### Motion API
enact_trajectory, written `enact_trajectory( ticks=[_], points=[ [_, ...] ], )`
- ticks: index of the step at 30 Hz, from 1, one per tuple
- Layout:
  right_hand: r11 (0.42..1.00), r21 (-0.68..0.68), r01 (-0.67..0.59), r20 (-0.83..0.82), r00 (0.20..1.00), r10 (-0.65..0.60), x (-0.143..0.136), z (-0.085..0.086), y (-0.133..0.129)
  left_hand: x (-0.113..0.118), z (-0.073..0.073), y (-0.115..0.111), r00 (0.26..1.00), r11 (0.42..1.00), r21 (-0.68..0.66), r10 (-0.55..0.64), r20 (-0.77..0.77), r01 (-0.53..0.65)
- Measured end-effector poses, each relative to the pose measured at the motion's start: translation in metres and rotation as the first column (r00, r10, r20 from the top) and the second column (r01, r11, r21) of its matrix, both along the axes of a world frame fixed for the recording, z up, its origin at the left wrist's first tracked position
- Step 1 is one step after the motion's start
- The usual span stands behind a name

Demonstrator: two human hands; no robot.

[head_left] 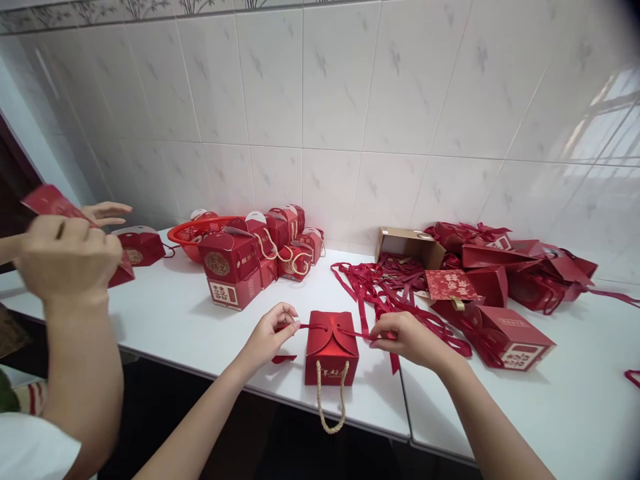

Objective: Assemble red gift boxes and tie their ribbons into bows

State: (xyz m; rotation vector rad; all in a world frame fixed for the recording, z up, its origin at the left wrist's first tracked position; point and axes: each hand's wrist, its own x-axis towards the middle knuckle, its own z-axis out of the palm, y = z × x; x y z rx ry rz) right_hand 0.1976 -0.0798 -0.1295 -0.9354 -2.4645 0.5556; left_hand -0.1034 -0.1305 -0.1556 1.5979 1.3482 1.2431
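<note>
Fingertip grip in left hand [273, 335] and right hand [404, 338] pinches a narrow red satin ribbon [358, 335] atop a glossy red cardboard box [331, 348], near the front edge of the white counter [165, 313]; uneven pulling could drag the box sideways or unthread the ribbon.

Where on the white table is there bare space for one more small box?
Bare table lies left of the stacked boxes; also at front right, between the right forearm and the table's right side, before the white-labelled box there. It is crowded beyond the right hand: loose ribbons, open carton, piled red boxes.
</note>
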Motion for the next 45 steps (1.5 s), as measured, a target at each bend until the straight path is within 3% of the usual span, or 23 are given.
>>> enact_trajectory(
  ticks=[3,6,9,17,22,26,30,34,39,43,45],
  points=[
    [0.961,0.225,0.158,0.007,0.986,-0.164,0.007,0.006,0.002,0.001,0.003,0.000,1.000,1.000,0.001,-0.004,0.002,0.004],
    [0.837,0.450,0.311,-0.109,0.950,-0.294,0.016,0.010,0.004,0.002,0.007,-0.001,1.000,1.000,0.014,0.003,0.005,-0.003],
    [0.706,0.574,0.416,-0.233,0.909,-0.346,0.027,0.015,0.005,0.002,0.012,-0.001,1.000,0.999,0.035,0.023,0.013,-0.024],
    [0.576,0.580,0.577,-0.362,0.815,-0.452,0.065,0.020,0.013,0.002,0.022,-0.002,0.998,0.997,0.049,0.053,0.022,-0.054],
    [0.543,0.602,0.586,-0.355,0.805,-0.475,0.083,0.024,0.021,0.006,0.026,-0.005,0.998,0.998,0.018,0.052,0.018,-0.052],
    [0.427,0.619,0.659,-0.414,0.736,-0.536,0.090,0.025,0.028,0.006,0.024,-0.003,0.998,0.998,0.020,0.053,0.023,-0.054],
    [0.366,0.635,0.680,-0.431,0.706,-0.562,0.095,0.024,0.035,0.006,0.023,-0.003,0.999,0.999,0.021,0.029,0.018,-0.029],
    [0.381,0.615,0.690,-0.364,0.677,-0.640,0.098,0.020,0.039,0.008,0.024,-0.005,1.000,1.000,0.019,0.016,0.002,-0.016],
    [0.580,0.434,0.689,-0.195,0.701,-0.686,0.098,0.001,0.039,0.003,0.018,-0.005,0.987,0.993,0.071,0.106,-0.120,-0.098],
    [0.639,0.355,0.683,-0.188,0.722,-0.666,0.078,-0.018,0.028,-0.007,0.011,-0.015,0.936,0.947,0.158,0.306,-0.173,-0.280],
    [0.692,0.310,0.652,-0.197,0.756,-0.624,0.057,-0.024,0.014,-0.007,0.009,-0.025,0.932,0.961,0.088,0.276,-0.235,-0.262]
  ],
)
